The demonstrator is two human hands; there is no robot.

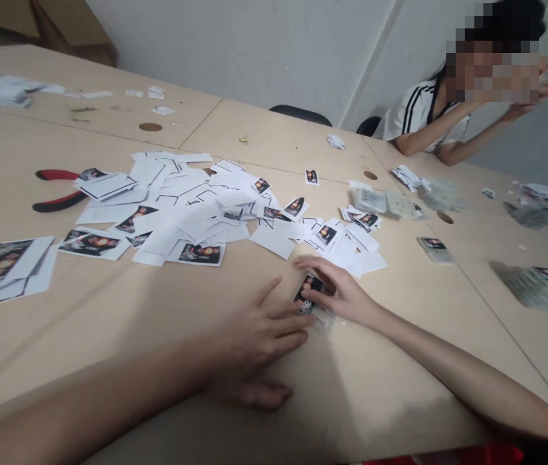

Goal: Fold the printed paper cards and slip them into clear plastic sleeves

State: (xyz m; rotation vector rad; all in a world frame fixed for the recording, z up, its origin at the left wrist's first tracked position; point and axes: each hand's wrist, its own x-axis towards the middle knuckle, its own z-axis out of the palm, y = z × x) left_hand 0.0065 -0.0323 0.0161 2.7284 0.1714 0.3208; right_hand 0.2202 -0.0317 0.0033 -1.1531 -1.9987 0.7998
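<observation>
My left hand [259, 336] is over the table with its fingers spread, the fingertips beside or lightly on a small clear plastic case [325, 318]. On that case lies a dark printed card [310, 284] with a white and orange picture. My right hand [337, 290] curls round the far and right sides of the case, its thumb pressed on the card. Just beyond the right fingers spreads a loose heap of white paper cards [206, 206], some face up with the same dark print. The lower part of the case is partly covered by my fingers.
Red-handled pliers [61, 174] lie left of the heap. More printed cards [7, 265] are at the far left. Clear cases [375, 201] and a case with a card [435, 250] lie to the right. Across the table sits another person [429, 116], hands raised.
</observation>
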